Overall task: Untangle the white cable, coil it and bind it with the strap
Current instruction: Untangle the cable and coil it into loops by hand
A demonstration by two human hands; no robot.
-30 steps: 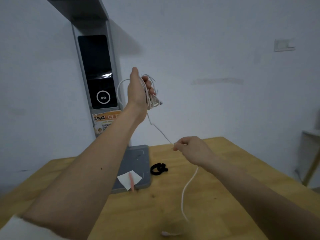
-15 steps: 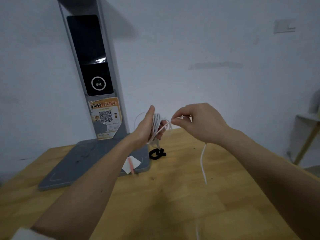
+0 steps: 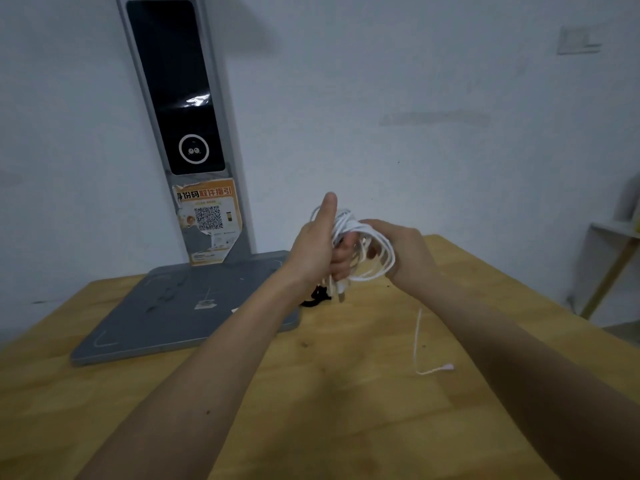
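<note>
My left hand (image 3: 313, 249) grips a bundle of white cable (image 3: 375, 259) loops, thumb pointing up, a little above the wooden table (image 3: 346, 393). My right hand (image 3: 405, 252) holds the loops from the right side, its fingers curled round the strands. A loose tail of the cable (image 3: 418, 336) hangs down to the table and ends in a pinkish plug (image 3: 448, 367). The black strap (image 3: 317, 297) lies on the table just below my left hand, partly hidden by my wrist.
A grey kiosk stand (image 3: 180, 317) with a flat base and a tall post with a dark screen (image 3: 176, 84) occupies the table's back left. A white wall is behind. A small shelf (image 3: 613, 237) stands at the far right, off the table.
Both hands moved lower and together. My right hand brought the cable round onto the loops in my left hand, and the free tail is shorter, its plug now lying on the table.
</note>
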